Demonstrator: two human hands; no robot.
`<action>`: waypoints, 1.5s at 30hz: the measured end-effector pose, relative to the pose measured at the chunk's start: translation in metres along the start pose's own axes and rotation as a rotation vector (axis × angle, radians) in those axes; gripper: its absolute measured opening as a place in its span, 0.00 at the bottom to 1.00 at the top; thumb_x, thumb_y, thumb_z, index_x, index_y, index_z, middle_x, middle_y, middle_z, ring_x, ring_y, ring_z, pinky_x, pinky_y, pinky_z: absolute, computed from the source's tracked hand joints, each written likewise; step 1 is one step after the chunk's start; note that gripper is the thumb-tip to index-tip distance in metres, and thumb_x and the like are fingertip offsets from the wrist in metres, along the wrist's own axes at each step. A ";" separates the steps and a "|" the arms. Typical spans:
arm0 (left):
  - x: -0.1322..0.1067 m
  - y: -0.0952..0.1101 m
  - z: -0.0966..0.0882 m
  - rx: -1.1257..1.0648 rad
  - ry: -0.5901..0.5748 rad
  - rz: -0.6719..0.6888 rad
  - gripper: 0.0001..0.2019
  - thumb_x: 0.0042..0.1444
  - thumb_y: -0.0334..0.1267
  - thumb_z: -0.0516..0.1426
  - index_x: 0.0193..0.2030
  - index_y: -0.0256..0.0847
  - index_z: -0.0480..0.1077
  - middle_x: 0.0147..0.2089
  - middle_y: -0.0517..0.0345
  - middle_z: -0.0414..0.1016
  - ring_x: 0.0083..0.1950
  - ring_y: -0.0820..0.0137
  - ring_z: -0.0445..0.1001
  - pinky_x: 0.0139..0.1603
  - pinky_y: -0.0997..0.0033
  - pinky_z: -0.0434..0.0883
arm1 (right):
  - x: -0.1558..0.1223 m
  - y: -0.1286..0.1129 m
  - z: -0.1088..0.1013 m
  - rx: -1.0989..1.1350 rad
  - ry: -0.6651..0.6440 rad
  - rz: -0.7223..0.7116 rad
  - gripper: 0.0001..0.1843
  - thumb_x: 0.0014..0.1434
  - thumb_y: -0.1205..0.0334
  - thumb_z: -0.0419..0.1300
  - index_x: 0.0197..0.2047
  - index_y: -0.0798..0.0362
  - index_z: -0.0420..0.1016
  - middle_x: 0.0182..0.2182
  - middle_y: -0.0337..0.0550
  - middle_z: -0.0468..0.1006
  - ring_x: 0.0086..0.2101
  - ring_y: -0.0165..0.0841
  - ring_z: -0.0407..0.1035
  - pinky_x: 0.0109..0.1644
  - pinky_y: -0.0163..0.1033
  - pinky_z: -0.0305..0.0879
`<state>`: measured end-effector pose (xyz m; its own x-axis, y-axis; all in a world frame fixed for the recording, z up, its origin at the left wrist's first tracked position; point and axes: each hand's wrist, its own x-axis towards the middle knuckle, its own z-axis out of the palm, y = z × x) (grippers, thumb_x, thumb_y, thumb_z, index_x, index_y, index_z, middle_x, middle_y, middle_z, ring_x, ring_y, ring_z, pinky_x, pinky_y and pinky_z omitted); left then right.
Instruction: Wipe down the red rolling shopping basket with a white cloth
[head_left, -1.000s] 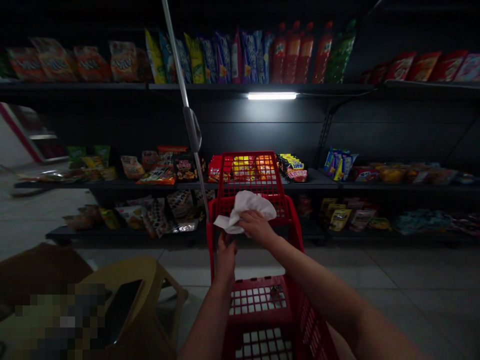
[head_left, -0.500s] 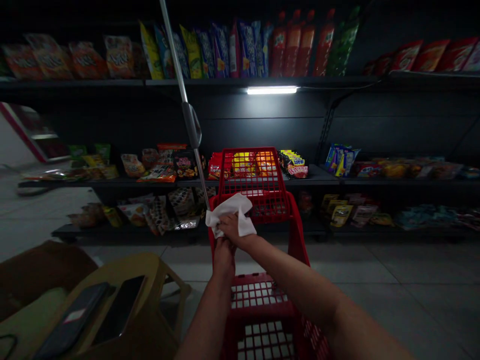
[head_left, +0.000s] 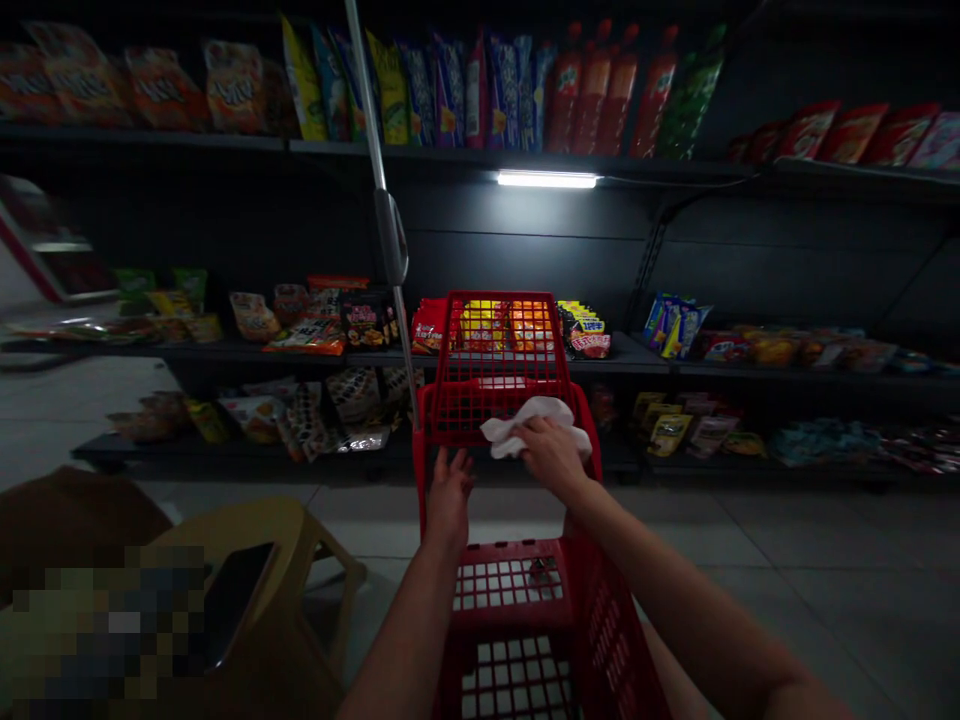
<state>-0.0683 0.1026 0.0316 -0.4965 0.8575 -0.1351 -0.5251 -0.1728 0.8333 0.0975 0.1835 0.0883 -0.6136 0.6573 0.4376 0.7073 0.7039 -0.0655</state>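
Observation:
A red plastic shopping basket cart (head_left: 514, 552) stands in front of me, with an upright mesh panel (head_left: 504, 340) at its far end. My right hand (head_left: 553, 455) is closed on a white cloth (head_left: 546, 410) over the cart's far right part. The cloth lies bunched under and around the fingers. My left hand (head_left: 450, 495) is by the cart's left side, its fingers apart and nothing seen in them. Whether it touches the red frame I cannot tell. A metal pole (head_left: 375, 130) rises at the cart's far left corner.
Dark shelves (head_left: 465, 155) with snack bags and bottles (head_left: 604, 95) span the background, lit by a tube light (head_left: 547, 180). At left stands a yellowish stool (head_left: 277, 530) with a dark phone (head_left: 238, 600) on it. The lower left corner is pixelated.
My right hand has moved right with the white cloth, from the cart's left corner toward its right side. My left hand, earlier against the right one, is now apart from it with fingers spread.

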 end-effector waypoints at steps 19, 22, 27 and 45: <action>0.000 -0.001 -0.006 -0.002 -0.032 0.010 0.37 0.55 0.35 0.55 0.71 0.50 0.49 0.69 0.44 0.62 0.65 0.63 0.69 0.55 0.65 0.70 | -0.008 0.086 -0.014 0.024 0.310 0.258 0.26 0.55 0.71 0.55 0.55 0.48 0.76 0.53 0.47 0.74 0.56 0.42 0.62 0.62 0.48 0.54; -0.001 0.001 -0.003 0.003 -0.033 -0.009 0.38 0.54 0.32 0.54 0.72 0.52 0.49 0.71 0.47 0.61 0.65 0.64 0.68 0.55 0.66 0.70 | 0.032 0.051 0.018 0.142 0.442 0.263 0.31 0.56 0.75 0.50 0.62 0.53 0.70 0.62 0.52 0.66 0.63 0.43 0.54 0.67 0.52 0.50; -0.003 0.009 -0.001 -0.010 -0.003 -0.067 0.38 0.53 0.29 0.53 0.71 0.55 0.50 0.70 0.53 0.61 0.66 0.66 0.67 0.52 0.70 0.71 | 0.098 -0.043 0.074 0.193 0.133 -0.385 0.24 0.65 0.71 0.51 0.62 0.49 0.70 0.65 0.44 0.64 0.67 0.35 0.50 0.71 0.48 0.44; 0.000 0.007 -0.006 -0.087 -0.028 -0.068 0.37 0.58 0.35 0.57 0.72 0.54 0.48 0.71 0.49 0.60 0.64 0.65 0.69 0.53 0.70 0.69 | 0.182 -0.050 0.044 -0.008 0.072 -0.671 0.21 0.67 0.69 0.50 0.60 0.44 0.70 0.66 0.38 0.64 0.67 0.34 0.51 0.72 0.50 0.41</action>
<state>-0.0764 0.0985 0.0346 -0.4386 0.8817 -0.1739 -0.6154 -0.1537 0.7731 -0.0650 0.2794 0.1314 -0.8962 0.0590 0.4397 0.1841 0.9512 0.2477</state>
